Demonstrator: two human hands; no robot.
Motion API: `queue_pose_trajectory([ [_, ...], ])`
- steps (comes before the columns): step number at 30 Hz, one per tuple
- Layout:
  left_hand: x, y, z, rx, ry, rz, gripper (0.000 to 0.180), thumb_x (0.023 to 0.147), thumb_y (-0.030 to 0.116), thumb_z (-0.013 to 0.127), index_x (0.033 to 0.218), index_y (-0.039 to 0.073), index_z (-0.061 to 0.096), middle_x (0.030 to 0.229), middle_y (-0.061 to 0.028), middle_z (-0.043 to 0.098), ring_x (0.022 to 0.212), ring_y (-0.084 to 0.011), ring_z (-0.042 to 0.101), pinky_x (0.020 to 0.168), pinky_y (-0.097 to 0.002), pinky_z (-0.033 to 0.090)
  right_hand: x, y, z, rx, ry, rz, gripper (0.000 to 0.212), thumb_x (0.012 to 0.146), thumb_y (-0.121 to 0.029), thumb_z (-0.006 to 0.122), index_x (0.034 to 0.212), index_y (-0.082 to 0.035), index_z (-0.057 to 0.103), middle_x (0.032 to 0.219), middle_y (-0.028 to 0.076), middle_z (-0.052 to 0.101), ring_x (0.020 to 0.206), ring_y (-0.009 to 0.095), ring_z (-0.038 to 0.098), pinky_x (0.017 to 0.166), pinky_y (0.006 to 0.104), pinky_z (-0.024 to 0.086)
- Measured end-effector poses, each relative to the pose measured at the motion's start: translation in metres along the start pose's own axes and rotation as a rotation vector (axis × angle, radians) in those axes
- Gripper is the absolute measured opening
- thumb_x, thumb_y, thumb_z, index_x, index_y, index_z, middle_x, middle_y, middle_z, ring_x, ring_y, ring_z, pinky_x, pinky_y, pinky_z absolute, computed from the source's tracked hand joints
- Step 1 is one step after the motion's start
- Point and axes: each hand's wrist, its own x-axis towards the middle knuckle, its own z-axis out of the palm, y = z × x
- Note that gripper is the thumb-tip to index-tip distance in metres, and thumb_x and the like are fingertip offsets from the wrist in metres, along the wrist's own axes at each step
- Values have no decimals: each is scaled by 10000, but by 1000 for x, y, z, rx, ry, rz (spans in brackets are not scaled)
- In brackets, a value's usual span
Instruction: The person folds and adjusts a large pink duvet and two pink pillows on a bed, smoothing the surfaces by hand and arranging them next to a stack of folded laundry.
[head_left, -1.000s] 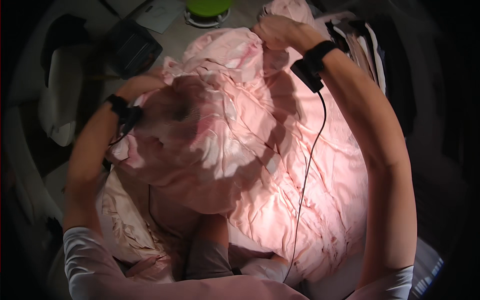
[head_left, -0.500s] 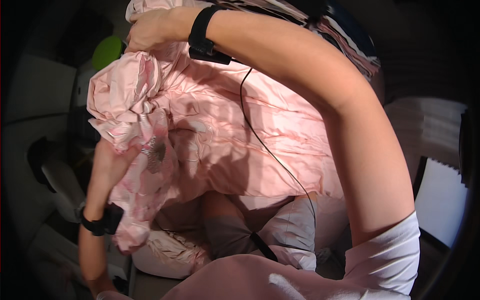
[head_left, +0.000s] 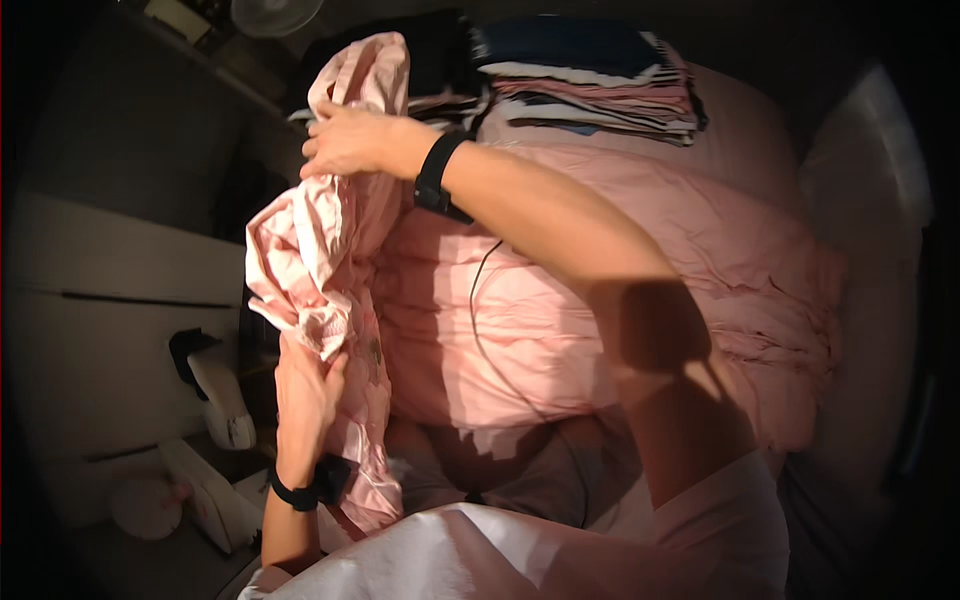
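A long bunch of crumpled pink cloth point(head_left: 296, 240), with a darker pink print on part of it, hangs along the left side of my lap. Near its lower end, my left hand point(head_left: 308, 395) is closed on a gathered fold. Farther away, my right hand point(head_left: 350, 143) reaches across to the left and grips the same cloth, with a loose loop of it standing above the fingers. Folds hide some fingertips of both hands. A wide, wrinkled pink bedspread point(head_left: 540, 350) lies beside the bunch; whether the two are joined I cannot tell.
Beyond the bedspread sit a stack of folded clothes point(head_left: 600, 95) and a dark folded pile point(head_left: 430, 60). A thin black cable point(head_left: 474, 300) hangs from my right wristband point(head_left: 436, 172). White objects point(head_left: 215, 490) stand low on the left. A clear round dish point(head_left: 276, 12) shows at the top.
The view has shifted, bringing the folded stacks into fuller sight. Both hands keep hold of the pink cloth, which now hangs in a narrower, more upright bunch.
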Motion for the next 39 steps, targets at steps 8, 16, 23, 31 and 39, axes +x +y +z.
queue_pose_trajectory([
  [8, 11, -48, 72, 228, -119, -33, 527, 738, 228, 786, 1140, -32, 565, 1269, -377, 465, 732, -459, 658, 674, -493, 563, -13, -33, 49, 100, 82, 271, 245, 845, -198, 593, 1060, -276, 680, 1046, -46, 654, 1082, 168, 579, 1010, 414, 371],
  [16, 18, -65, 147, 115, -179, -97, 572, 819, 185, 708, 1256, -11, 396, 1204, -264, 457, 891, -393, 640, 683, -459, 570, -144, -146, 51, 767, -191, 1047, 574, 836, -5, 549, 1403, -36, 470, 1386, 257, 473, 1282, 395, 456, 1062, 411, 397],
  [23, -68, 37, 167, -122, -97, -191, 765, 777, 325, 774, 1355, -1, 393, 1302, -290, 426, 1089, -426, 545, 922, -508, 430, -339, -258, -74, 2029, -560, 1402, 498, 948, -242, 660, 1377, -57, 487, 1107, 135, 659, 948, 300, 684, 778, 407, 573],
  [31, -56, -95, 139, -206, -39, -123, 976, 730, 222, 801, 1500, -14, 249, 1461, -349, 297, 1237, -470, 425, 935, -545, 410, -61, -317, -74, 2119, -419, 1637, 463, 932, -69, 661, 1335, -34, 436, 939, 110, 682, 880, 206, 679, 722, 319, 559],
  [39, -45, -114, 96, -257, 3, 63, 669, 711, -2, 658, 1347, 1, 448, 1108, -231, 499, 994, -408, 525, 738, -448, 540, -103, -300, -262, 1335, -738, 1318, 743, 744, 184, 415, 1418, -101, 541, 860, 61, 649, 682, 121, 600, 553, 245, 470],
])
